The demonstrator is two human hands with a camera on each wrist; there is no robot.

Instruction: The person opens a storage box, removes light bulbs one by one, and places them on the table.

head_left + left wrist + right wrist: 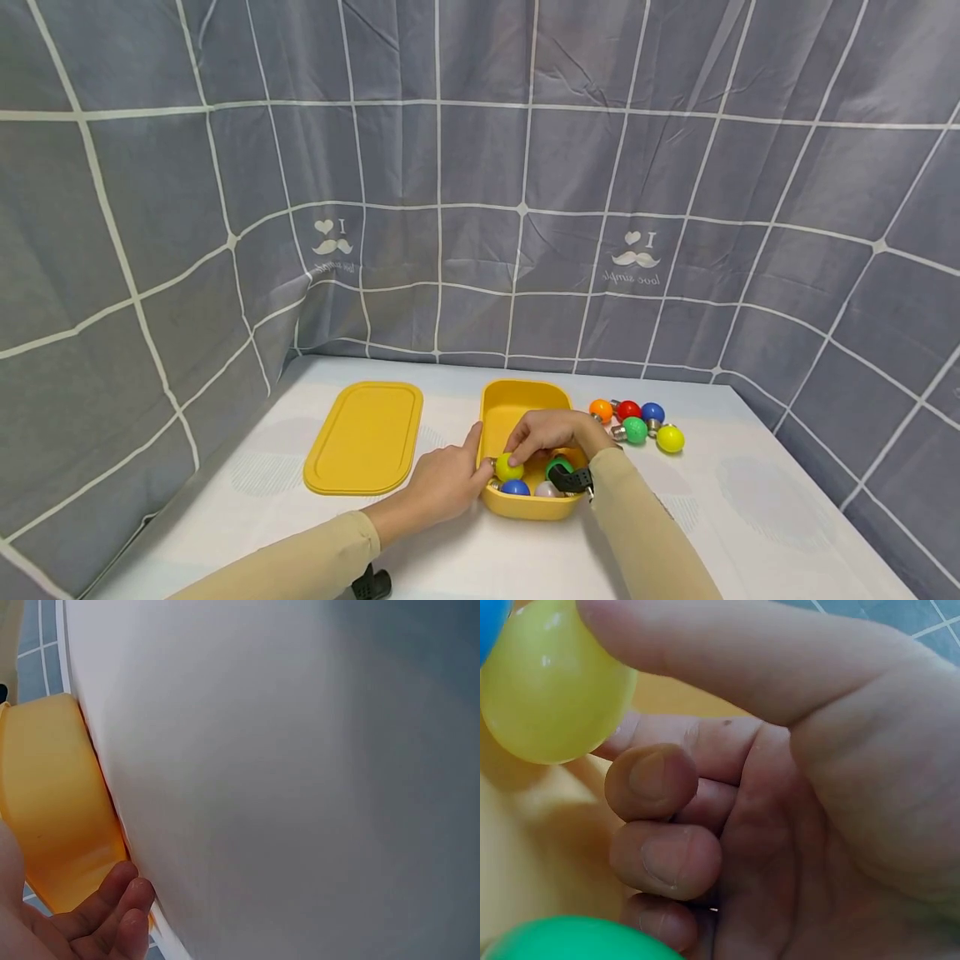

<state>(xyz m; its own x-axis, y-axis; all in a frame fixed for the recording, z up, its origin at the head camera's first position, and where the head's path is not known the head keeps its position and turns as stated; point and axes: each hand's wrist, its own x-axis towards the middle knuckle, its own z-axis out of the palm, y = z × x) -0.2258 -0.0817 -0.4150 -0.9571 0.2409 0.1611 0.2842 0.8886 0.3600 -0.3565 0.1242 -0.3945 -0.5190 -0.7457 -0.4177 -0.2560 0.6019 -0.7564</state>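
In the head view, my right hand (546, 432) reaches into a yellow box (517, 508) and pinches a yellow light bulb (510, 467). The right wrist view shows the thumb on that yellow bulb (555, 686), the other fingers curled below. Around it in the box lie a blue bulb (515, 487), a pale bulb (548, 489) and a green bulb (558, 467), partly hidden by the right wrist. My left hand (442, 483) holds the box's left wall, thumb at the rim; in the left wrist view its fingers (124, 922) lie along the outside of the box (60, 787).
A yellow lid (365, 437) lies flat to the left of the box. Right of it sit several bulbs: orange (601, 409), red (628, 410), blue (652, 412), green (635, 430) and yellow (670, 438). A grey checked curtain (480, 167) surrounds the white table (750, 500).
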